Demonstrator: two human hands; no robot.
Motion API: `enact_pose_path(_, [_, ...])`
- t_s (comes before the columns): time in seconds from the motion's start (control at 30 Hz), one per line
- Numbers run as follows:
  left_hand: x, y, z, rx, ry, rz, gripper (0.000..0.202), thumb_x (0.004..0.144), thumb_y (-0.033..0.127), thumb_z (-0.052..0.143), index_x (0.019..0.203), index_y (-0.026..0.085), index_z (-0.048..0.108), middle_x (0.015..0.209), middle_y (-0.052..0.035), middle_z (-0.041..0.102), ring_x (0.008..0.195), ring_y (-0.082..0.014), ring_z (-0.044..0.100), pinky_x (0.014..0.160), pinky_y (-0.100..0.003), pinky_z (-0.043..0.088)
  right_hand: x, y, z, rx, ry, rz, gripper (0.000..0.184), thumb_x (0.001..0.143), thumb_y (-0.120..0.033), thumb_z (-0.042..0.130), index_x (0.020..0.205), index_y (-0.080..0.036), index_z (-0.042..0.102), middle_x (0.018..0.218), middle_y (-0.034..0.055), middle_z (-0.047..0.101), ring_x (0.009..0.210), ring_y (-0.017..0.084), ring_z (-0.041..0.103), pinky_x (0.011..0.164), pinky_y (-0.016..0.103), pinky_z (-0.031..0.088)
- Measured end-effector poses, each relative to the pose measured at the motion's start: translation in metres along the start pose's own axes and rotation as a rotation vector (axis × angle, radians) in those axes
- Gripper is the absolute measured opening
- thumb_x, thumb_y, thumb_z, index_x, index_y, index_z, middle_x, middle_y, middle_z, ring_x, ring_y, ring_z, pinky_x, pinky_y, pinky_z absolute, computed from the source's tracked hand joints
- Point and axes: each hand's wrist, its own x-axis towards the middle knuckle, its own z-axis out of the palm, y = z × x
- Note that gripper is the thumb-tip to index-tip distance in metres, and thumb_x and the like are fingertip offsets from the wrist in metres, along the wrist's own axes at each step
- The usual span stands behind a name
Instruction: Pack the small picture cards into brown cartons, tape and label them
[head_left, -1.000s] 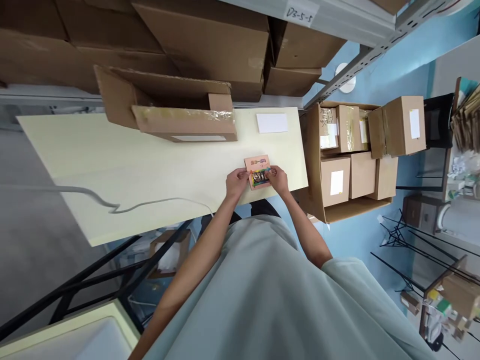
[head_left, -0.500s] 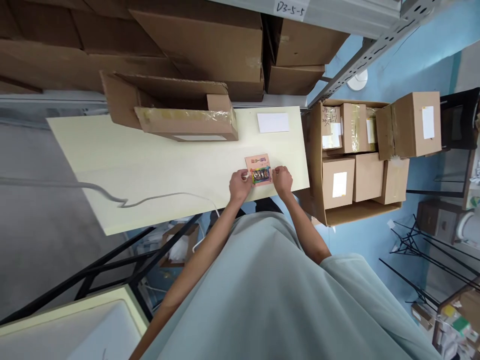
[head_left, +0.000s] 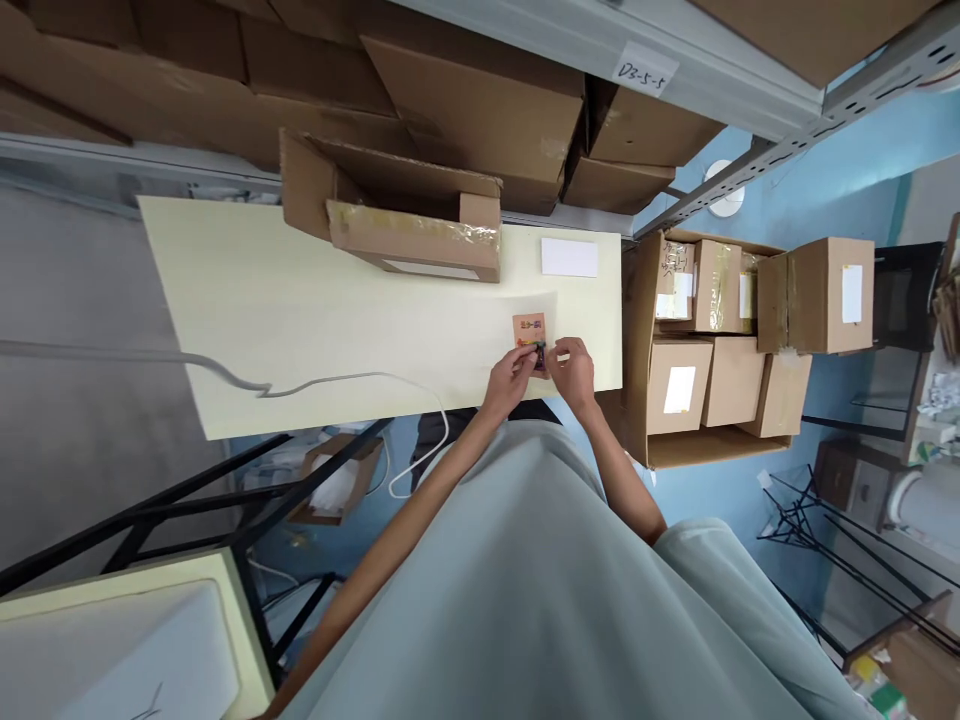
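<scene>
A small orange-pink printed card (head_left: 529, 325) with dark lettering and a dark, colourful patch lies on the pale table (head_left: 360, 335) in front of me. My left hand (head_left: 510, 382) comes in from the lower left, its thumb and fingers closed at the card and covering part of the dark patch. At the card's right edge, my right hand (head_left: 574, 376) has thumb and forefinger pinched together. Whatever is between those right fingertips is too small to make out. Both hands are low over the tabletop, close together.
An open cardboard box (head_left: 416, 240) stands at the table's back, with a white paper (head_left: 570, 257) to its right. A white cable (head_left: 330, 380) crosses the left side. Right of the table, a large carton (head_left: 637, 400) holds several boxes. A metal shelf (head_left: 555, 40) overhangs the back.
My left hand has shifted from the card's left edge onto its dark patch. My right hand stays by the right edge. The card looks narrower, and the whole view has turned slightly.
</scene>
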Motion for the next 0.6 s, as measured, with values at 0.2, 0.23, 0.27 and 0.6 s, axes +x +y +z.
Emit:
enact_pose_path(0.2, [0.0,0.006,-0.05,-0.07,0.242,-0.095,0.049,0.09,0.064,0.077,0.112,0.021,0.072,0.101,-0.0078,0.08,0.097,-0.0244,0.077,0.09,-0.037,0.063,-0.02,-0.048,0.055,0.111,-0.23,-0.17,0.012,0.107,-0.025,0.062,0.108,-0.024,0.074,0.145,0.0108,0.07,0.119,0.021,0.076,0.094,0.034,0.07])
enact_pose_path(0.23, [0.002,0.002,-0.061,-0.019,0.295,-0.121,0.043,0.088,0.059,0.079,0.107,0.02,0.072,0.093,-0.0057,0.079,0.09,-0.0227,0.075,0.087,-0.035,0.062,-0.021,-0.05,0.063,0.131,-0.294,-0.194,0.012,0.106,-0.025,0.063,0.111,-0.024,0.075,0.147,0.0103,0.07,0.122,0.021,0.076,0.095,0.034,0.071])
enact_pose_path(0.27, [0.006,-0.003,-0.071,0.034,0.336,-0.15,0.036,0.088,0.054,0.078,0.102,0.02,0.072,0.085,-0.0035,0.076,0.082,-0.0211,0.072,0.082,-0.033,0.06,-0.02,-0.05,0.068,0.148,-0.352,-0.212,0.013,0.106,-0.025,0.064,0.112,-0.024,0.075,0.147,0.0098,0.07,0.124,0.022,0.076,0.096,0.034,0.071])
enact_pose_path(0.6, [0.039,-0.036,-0.096,0.336,0.465,-0.304,0.015,0.093,0.034,0.064,0.095,0.021,0.073,0.09,-0.0071,0.076,0.093,-0.0276,0.073,0.093,-0.037,0.055,0.002,-0.016,0.08,-0.216,-0.429,-0.228,0.032,0.106,-0.016,0.058,0.136,-0.018,0.072,0.171,0.0171,0.052,0.149,0.031,0.06,0.126,0.053,0.055])
